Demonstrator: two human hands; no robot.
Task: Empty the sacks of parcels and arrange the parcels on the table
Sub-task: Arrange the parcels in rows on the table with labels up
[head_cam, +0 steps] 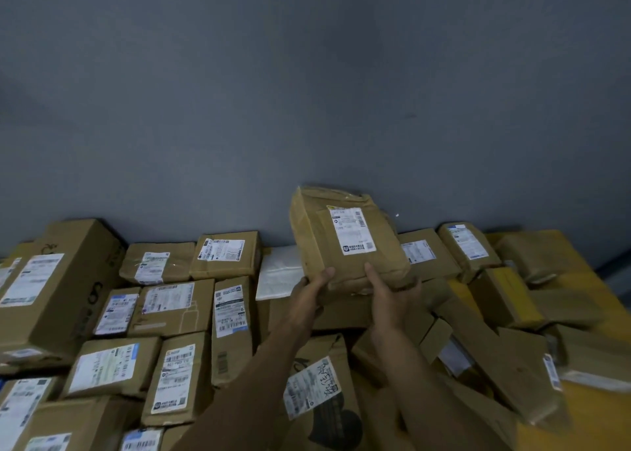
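While the left hand (312,290) and the right hand (387,295) are holding up a brown parcel (345,242), the person is doing the sorting step: taking one parcel from the messy pile (495,348) on the right and finding a place for it. The brown parcel is hanging in the air in front of the grey wall (307,92), above the other boxes, with its white label facing us. Both hands are gripping its bottom edge. A thumb from each hand is lying on the front, and the other fingers are going behind it, where I cannot see them. The neat rows (170,307) of boxes are sitting on the left, labels up. Next, I think, the parcel is going to need a free spot beside those rows, maybe by the white soft packet (278,269), lying flat with its label up. The yellow surface (580,416) at the right is probably the table, but it is too dim to be sure.
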